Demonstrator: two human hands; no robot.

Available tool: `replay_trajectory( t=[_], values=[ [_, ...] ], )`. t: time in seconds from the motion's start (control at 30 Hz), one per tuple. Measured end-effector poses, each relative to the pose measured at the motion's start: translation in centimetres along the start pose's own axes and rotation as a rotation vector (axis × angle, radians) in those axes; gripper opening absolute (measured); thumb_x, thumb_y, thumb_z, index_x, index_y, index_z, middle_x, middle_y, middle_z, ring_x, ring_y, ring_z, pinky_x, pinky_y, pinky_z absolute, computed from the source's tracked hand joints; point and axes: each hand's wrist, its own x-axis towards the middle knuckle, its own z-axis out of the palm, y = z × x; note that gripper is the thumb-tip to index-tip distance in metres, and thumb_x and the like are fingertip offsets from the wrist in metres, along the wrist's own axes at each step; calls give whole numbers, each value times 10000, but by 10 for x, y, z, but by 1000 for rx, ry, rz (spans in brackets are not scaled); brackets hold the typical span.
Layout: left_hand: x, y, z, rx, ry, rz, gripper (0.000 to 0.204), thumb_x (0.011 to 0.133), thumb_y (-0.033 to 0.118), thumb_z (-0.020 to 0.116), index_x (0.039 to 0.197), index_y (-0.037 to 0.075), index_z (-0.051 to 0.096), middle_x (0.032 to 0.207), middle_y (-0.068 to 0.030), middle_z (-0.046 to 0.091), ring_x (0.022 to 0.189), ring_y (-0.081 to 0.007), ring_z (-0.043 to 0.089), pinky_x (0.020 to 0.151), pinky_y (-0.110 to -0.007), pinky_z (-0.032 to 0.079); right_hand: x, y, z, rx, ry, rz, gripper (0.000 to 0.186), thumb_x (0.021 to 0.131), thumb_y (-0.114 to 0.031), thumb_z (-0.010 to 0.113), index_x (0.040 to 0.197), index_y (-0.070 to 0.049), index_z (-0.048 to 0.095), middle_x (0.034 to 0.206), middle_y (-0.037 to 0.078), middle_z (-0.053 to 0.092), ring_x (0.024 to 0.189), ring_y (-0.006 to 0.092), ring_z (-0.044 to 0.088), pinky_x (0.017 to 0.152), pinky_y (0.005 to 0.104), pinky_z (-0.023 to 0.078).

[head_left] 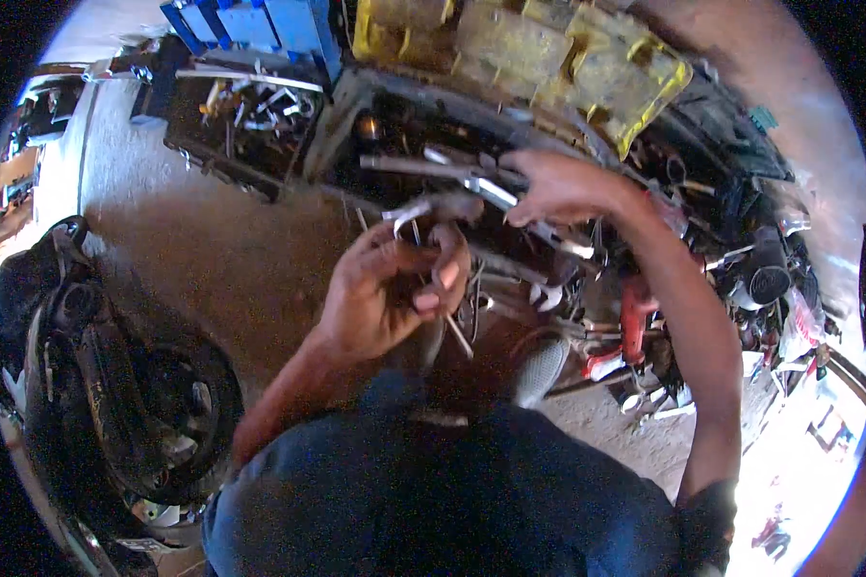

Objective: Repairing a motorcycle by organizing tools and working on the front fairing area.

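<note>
My left hand (380, 293) is closed, fingers curled round a metal tool with a bright hooked end (411, 216). A thin rod (459, 337) with a pale tip sticks out below these fingers; whether it is part of the same tool I cannot tell. Farther right, my right hand (568, 188) reaches over a dark open toolbox (342, 115), thumb and fingers apart. Just beside its thumb lies a shiny silver bar-shaped tool (494, 192), and a long grey metal bar (404, 166) stretches left from near the fingertips. Blur hides whether the hand touches either one.
A worn yellow plastic lid or tray (520, 48) stands behind the toolbox, with a blue case (284, 34) to its left. Another tray of tools (245, 144) lies far left. A red-handled tool (635, 317) and many metal parts crowd the right. A motorcycle (115, 375) stands near left.
</note>
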Motion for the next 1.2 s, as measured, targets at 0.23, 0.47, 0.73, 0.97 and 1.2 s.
replay_trajectory(
  t=[0.23,0.47,0.73,0.97,1.2],
  values=[
    [-2,5,-9,-5,13,46,451,913,118,466,1333,-33,398,799,-48,519,581,-78,428,544,-234,368,12,6,2,-128,93,-90,824,636,-302,750,1300,82,446,1209,261,553,1108,325,549,964,361,424],
    [2,7,-8,81,63,12,487,937,237,507,1337,-21,405,740,15,462,574,-70,379,508,-207,341,1,7,1,-100,79,-68,810,661,-298,749,1317,59,436,1219,255,540,1112,320,541,950,363,426],
    [0,39,-32,-14,263,226,324,965,256,423,1161,7,486,722,31,424,616,-76,359,524,-213,320,-51,2,-44,-231,186,-92,757,686,-232,747,1350,-43,435,1204,207,567,1071,301,568,937,360,439],
    [-2,37,-55,3,298,263,314,1003,295,367,1007,34,541,676,27,428,575,-68,330,515,-215,299,-67,21,-64,-254,225,-159,758,690,-214,770,1349,-45,435,1201,187,572,1095,280,559,948,348,434],
    [4,32,-66,-31,345,192,284,1005,283,404,787,114,472,597,55,373,542,-59,311,478,-211,278,-55,48,-70,-198,189,-156,799,668,-275,811,1345,-50,450,1218,163,567,1119,234,541,962,324,416]
  ],
)
